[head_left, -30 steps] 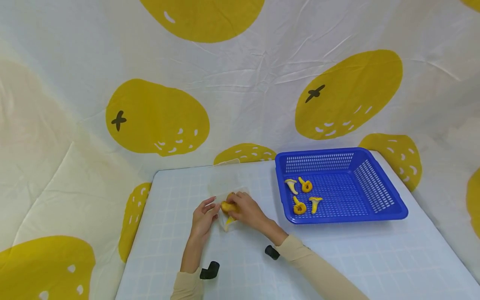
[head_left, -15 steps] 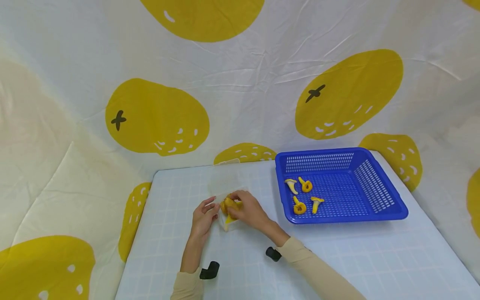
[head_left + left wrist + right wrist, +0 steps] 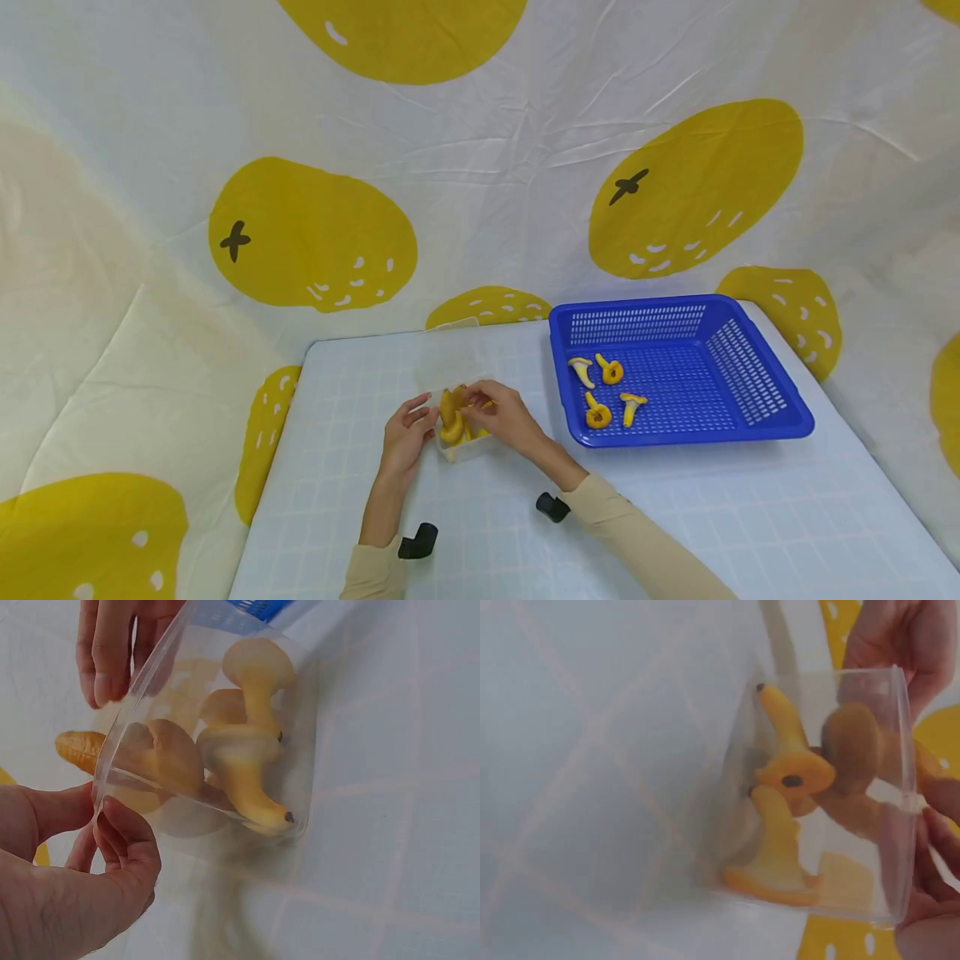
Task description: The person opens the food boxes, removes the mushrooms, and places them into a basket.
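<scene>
One mushroom [image 3: 450, 417] stands in the clear box [image 3: 457, 454], long axis roughly upright, tip above the rim, nearer the left hand [image 3: 407, 437], which pinches the box's left rim. The right hand [image 3: 506, 418] hangs over the box's right side, fingers loosely bent, nothing visibly held. Right of the box: a blue basket [image 3: 697, 436].

Left fingers [image 3: 136, 836]: room leftward over counter [image 3: 337, 425]. Mushroom [image 3: 79, 750] pokes above box rim [image 3: 120, 720] between them and right fingers [image 3: 111, 656]; basket [image 3: 682, 438] farther right.
</scene>
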Demonstrator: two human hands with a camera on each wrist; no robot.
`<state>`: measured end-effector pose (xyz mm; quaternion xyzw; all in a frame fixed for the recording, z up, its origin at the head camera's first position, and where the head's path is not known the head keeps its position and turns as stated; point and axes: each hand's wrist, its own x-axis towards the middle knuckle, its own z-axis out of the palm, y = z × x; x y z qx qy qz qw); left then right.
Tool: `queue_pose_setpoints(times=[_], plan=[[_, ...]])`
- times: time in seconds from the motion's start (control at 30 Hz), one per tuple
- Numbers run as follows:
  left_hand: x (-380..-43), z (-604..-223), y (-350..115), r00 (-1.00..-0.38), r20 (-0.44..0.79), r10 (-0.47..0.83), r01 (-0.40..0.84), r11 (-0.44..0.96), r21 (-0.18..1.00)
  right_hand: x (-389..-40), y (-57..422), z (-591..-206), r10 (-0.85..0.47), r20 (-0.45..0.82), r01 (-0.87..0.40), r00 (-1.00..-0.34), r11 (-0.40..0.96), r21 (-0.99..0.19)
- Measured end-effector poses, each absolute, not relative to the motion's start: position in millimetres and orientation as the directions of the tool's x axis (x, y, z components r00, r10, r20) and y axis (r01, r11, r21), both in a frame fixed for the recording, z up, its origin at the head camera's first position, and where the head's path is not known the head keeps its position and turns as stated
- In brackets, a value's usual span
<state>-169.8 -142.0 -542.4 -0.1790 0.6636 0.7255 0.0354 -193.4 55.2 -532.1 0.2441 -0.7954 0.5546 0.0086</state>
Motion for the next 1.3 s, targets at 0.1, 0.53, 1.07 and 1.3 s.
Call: queue_pose_setpoints(times=[0.1,0.53,1.07,1.3], plan=[[-170.2,-542.0,-142.0,-0.935,-0.305,-0.18,-0.286,-0.123,0.95,-193.3,50.7,-526.4,-0.475,0.245,-0.422,-0.845,0.313,-0.851],[-167.5,-540.2,-140.1,-0.944,-0.279,-0.178,-0.254,-0.149,0.956,-190.6,33.8,-530.3,-0.442,0.272,-0.447,-0.855,0.363,-0.817],[-168.7,-541.8,-141.7,-0.933,-0.311,-0.178,-0.292,-0.126,0.948,-191.1,67.0,-518.1,-0.323,0.19,-0.261,-0.927,0.192,-0.946],[-168.2,-541.8,-141.5,-0.934,-0.304,-0.187,-0.284,-0.124,0.951,-195.2,88.6,-511.0,-0.27,0.202,-0.253,-0.942,0.17,-0.953]])
